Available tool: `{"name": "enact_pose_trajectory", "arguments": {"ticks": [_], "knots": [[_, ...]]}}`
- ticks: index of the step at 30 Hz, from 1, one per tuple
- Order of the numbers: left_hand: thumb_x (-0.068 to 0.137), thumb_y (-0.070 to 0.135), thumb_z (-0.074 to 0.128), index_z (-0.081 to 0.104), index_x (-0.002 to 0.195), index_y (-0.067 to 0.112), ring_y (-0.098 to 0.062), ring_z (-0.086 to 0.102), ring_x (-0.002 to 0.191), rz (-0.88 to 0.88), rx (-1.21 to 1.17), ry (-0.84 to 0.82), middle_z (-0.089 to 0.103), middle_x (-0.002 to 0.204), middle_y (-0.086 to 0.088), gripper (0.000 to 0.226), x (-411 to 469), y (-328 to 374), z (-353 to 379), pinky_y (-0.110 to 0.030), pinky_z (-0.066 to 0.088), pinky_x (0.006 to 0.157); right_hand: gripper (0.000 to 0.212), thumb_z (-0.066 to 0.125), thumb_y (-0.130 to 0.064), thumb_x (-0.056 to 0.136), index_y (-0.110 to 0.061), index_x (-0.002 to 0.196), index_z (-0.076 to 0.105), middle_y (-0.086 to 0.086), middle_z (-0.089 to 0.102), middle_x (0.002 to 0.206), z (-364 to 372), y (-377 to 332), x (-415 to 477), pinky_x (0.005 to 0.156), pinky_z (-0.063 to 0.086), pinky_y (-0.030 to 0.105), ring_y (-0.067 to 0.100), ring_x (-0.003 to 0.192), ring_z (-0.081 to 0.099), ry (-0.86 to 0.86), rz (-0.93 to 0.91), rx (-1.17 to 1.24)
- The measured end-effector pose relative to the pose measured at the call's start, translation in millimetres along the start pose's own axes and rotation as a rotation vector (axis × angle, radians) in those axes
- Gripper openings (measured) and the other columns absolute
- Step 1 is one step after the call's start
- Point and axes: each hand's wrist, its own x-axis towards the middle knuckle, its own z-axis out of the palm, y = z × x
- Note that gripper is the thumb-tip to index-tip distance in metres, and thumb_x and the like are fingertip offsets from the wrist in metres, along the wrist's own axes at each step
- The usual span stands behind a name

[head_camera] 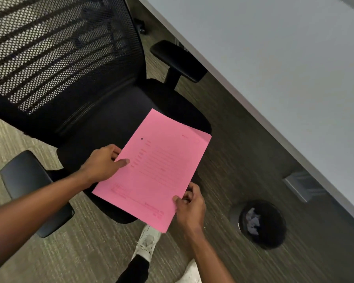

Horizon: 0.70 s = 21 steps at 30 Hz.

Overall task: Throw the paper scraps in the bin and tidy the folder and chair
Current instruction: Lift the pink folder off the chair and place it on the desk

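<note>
Left hand (102, 164) pinches the upper-left long edge of the flat pink paper folder (153, 170), thumb on top; right hand (189, 203) grips the lower-right edge. Folder held at centre frame over the front of the black mesh-backed office chair (102, 111), long axis running lower left to upper right, pointing at the pale grey tabletop (284, 68) across the upper right. Small round black bin (262, 224), lower right, holds white paper scraps (252, 221). Judgement: scraps done; folder goes next to the tabletop, right hand nearer it
</note>
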Motion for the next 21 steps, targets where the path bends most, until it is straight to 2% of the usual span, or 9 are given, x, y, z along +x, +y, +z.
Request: {"name": "enact_pose_trajectory", "arguments": {"ticks": [3, 6, 10, 14, 16, 18, 21], "knots": [[0.092, 0.043, 0.078, 0.061, 0.113, 0.026, -0.013, 0.073, 0.087, -0.002, -0.030, -0.015, 0.072, 0.101, 0.008, 0.032, -24, 6, 8, -0.037, 0.062, 0.072, 0.050, 0.073, 0.001, 0.088, -0.035, 0.121, 0.060, -0.007, 0.076, 0.094, -24, -5, -12, 0.071, 0.061, 0.033, 0.010, 0.083, 0.073, -0.010, -0.024, -0.044], [0.094, 0.039, 0.077, 0.060, 0.112, 0.023, -0.008, 0.071, 0.083, 0.026, -0.037, -0.008, 0.072, 0.100, 0.008, 0.030, -51, 17, 15, -0.028, 0.055, 0.063, 0.052, 0.071, 0.002, 0.090, -0.035, 0.125, 0.059, -0.009, 0.076, 0.099, -50, -16, -29, 0.063, 0.054, 0.018, 0.001, 0.085, 0.070, 0.013, -0.039, -0.091], [0.094, 0.035, 0.076, 0.060, 0.112, 0.020, -0.014, 0.071, 0.087, 0.039, -0.047, -0.010, 0.074, 0.103, 0.005, 0.029, -82, 30, 21, -0.039, 0.060, 0.075, 0.051, 0.067, 0.004, 0.093, -0.031, 0.129, 0.058, -0.007, 0.074, 0.108, -76, -27, -51, 0.059, 0.054, 0.011, 0.003, 0.090, 0.071, -0.004, -0.055, -0.101], [0.095, 0.037, 0.075, 0.058, 0.115, 0.022, -0.016, 0.072, 0.090, 0.052, -0.065, 0.005, 0.073, 0.105, 0.007, 0.030, -110, 44, 15, -0.044, 0.063, 0.082, 0.051, 0.067, 0.003, 0.094, -0.030, 0.132, 0.058, -0.013, 0.073, 0.110, -99, -44, -70, 0.059, 0.056, 0.012, -0.012, 0.090, 0.068, -0.038, -0.054, -0.115], [0.095, 0.038, 0.074, 0.057, 0.117, 0.024, -0.013, 0.072, 0.090, 0.048, -0.081, 0.011, 0.071, 0.105, 0.010, 0.031, -124, 54, 13, -0.045, 0.064, 0.082, 0.050, 0.067, 0.001, 0.094, -0.029, 0.133, 0.058, -0.012, 0.073, 0.111, -114, -53, -79, 0.058, 0.055, 0.011, -0.015, 0.090, 0.066, -0.034, -0.063, -0.134], [0.096, 0.037, 0.074, 0.056, 0.119, 0.025, -0.009, 0.071, 0.088, 0.055, -0.099, 0.017, 0.069, 0.106, 0.010, 0.031, -137, 65, 11, -0.040, 0.064, 0.078, 0.050, 0.067, -0.001, 0.095, -0.032, 0.133, 0.057, -0.011, 0.074, 0.110, -129, -63, -90, 0.058, 0.056, 0.012, -0.012, 0.091, 0.068, -0.026, -0.073, -0.140], [0.097, 0.036, 0.073, 0.056, 0.122, 0.023, -0.003, 0.067, 0.086, 0.071, -0.121, 0.041, 0.069, 0.108, 0.009, 0.032, -160, 81, 8, -0.027, 0.057, 0.066, 0.052, 0.068, -0.005, 0.096, -0.036, 0.136, 0.055, -0.011, 0.073, 0.114, -149, -78, -103, 0.064, 0.059, 0.020, 0.003, 0.097, 0.073, -0.037, -0.089, -0.133]]}}
